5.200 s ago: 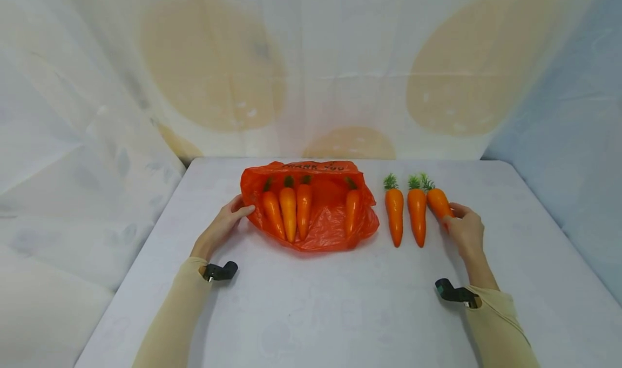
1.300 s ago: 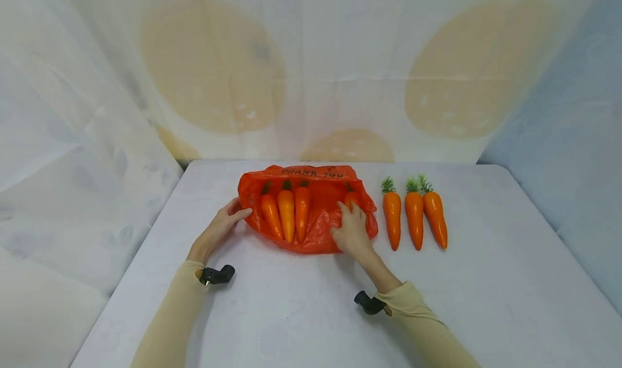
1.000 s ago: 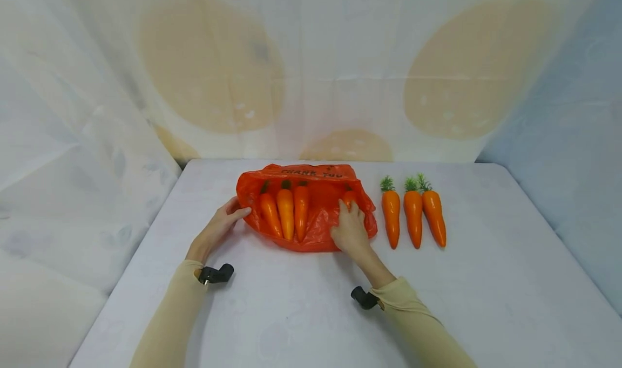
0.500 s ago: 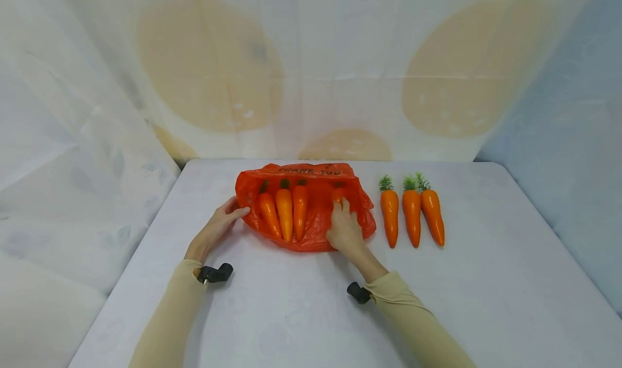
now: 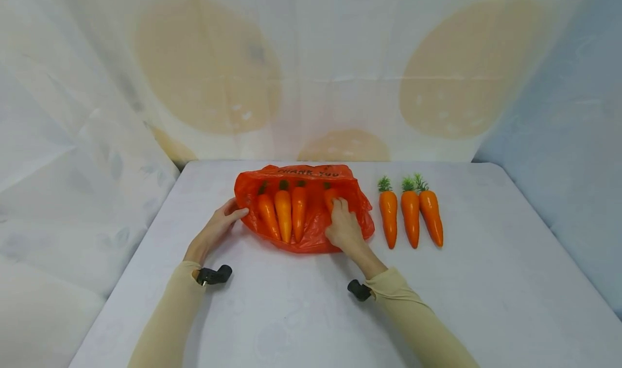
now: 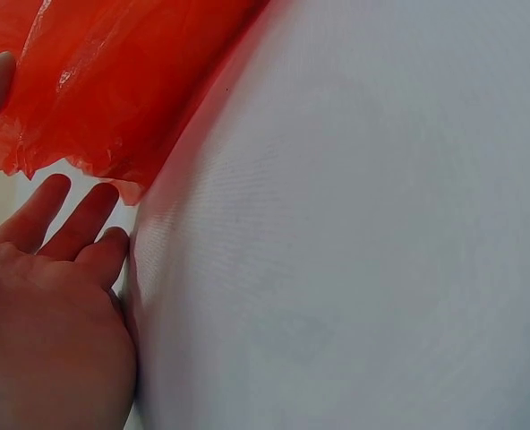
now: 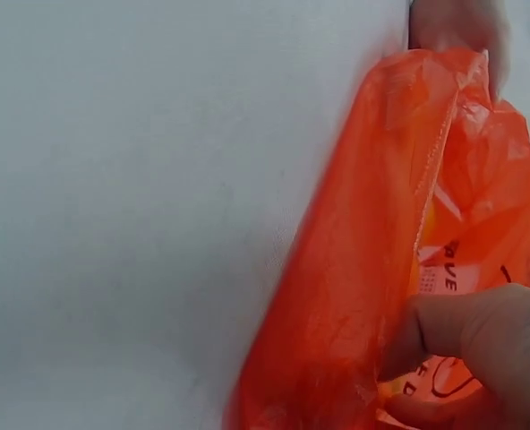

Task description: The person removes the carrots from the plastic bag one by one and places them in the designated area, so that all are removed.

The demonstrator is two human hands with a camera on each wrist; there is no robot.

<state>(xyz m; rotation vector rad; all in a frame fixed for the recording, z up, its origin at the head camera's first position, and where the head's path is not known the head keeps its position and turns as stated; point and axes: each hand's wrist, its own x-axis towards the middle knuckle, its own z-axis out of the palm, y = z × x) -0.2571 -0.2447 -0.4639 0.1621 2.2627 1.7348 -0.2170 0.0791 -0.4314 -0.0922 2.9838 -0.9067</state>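
A red plastic bag with "THANK YOU" on its back flap lies with its mouth toward me. Inside, three carrots lie side by side on the left. My right hand reaches into the bag and pinches another carrot, whose lower part it hides. The right wrist view shows curled fingers inside the bag's rim. My left hand rests at the bag's left edge, thumb along the plastic. In the left wrist view its fingers are loosely extended beside the bag.
Three more carrots with green tops lie in a row right of the bag: a left one, a middle one and a slanted right one. A white cloth covers the table; patterned curtains hang around it.
My right hand has left the rightmost loose carrot, gone into the bag and shifted a carrot left, closer to the other three. My left hand has stayed at the bag's edge.
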